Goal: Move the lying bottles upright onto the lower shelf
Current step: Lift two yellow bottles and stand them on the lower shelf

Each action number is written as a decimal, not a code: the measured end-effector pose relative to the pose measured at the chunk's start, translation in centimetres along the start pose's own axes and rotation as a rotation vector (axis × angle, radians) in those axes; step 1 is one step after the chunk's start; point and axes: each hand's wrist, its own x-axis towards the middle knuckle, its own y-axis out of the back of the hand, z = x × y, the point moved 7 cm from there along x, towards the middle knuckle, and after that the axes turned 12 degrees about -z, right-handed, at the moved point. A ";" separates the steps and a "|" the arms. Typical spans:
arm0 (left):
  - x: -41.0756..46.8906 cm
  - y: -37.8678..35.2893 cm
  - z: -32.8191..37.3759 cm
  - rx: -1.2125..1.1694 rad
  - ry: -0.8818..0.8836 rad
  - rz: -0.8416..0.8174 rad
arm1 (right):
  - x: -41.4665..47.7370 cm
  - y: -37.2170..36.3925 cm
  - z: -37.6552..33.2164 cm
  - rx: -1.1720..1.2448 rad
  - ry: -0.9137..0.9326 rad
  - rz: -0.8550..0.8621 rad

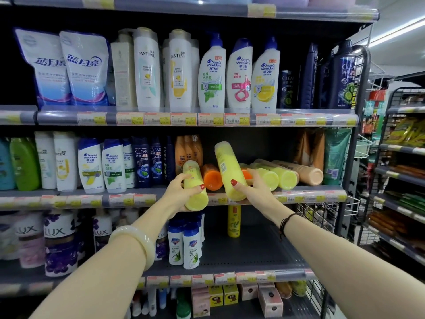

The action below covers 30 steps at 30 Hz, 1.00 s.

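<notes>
At the front edge of the middle shelf (299,196), 1 yellow bottle (195,187) is gripped by the left hand (184,192) and a second yellow bottle (227,171) by the right hand (253,189), while 1 upright yellow bottle (234,221) is seen on the lower shelf (253,252).

We see two bare forearms, no sleeves anywhere in view. Left wrist: one thick, smooth bangle (133,244), pale cream-white w/ a faint green tint, glossy, no pattern or clasp we can make out. Right wrist: thin dark cord bracelet (285,223), several strands wrapped round, w/ a short loose end hanging below. Left hand (184,192) & right hand (249,188): nails painted glossy red, medium length, rounded tips; polish visible on the thumbs. No rings or watch that we can see.
</notes>
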 end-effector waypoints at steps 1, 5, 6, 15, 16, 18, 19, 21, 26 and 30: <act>0.1 -0.1 -0.4 -0.012 0.024 -0.004 | 0.2 -0.1 0.4 0.032 -0.023 -0.011; 0.5 -0.8 -2.2 -0.078 0.130 -0.019 | 0.6 -1.1 1.8 0.104 -0.125 -0.077; 0.7 -0.9 -2.6 -0.095 0.151 -0.006 | 0.7 -1.4 2.1 0.118 -0.151 -0.093; 1.6 -1.1 -4.0 -0.255 0.192 0.087 | 0.9 -3.0 4.5 0.295 -0.230 -0.121; 1.7 -1.1 -4.0 -0.284 0.187 0.084 | 0.9 -3.1 4.6 0.323 -0.234 -0.106; 1.9 -1.3 -4.1 -0.344 0.180 0.075 | 0.9 -3.3 4.8 0.355 -0.240 -0.082; 1.9 -1.4 -4.2 -0.367 0.178 0.076 | 0.9 -3.3 4.9 0.361 -0.242 -0.073; 2.0 -1.3 -4.6 -0.392 0.173 0.087 | 1.0 -3.3 4.9 0.366 -0.246 -0.061; 1.9 -1.5 -5.7 -0.434 0.162 0.029 | 1.0 -3.1 4.9 0.368 -0.239 -0.096; 1.7 -1.6 -5.9 -0.387 0.136 -0.028 | 0.3 -2.7 5.7 0.257 -0.260 -0.126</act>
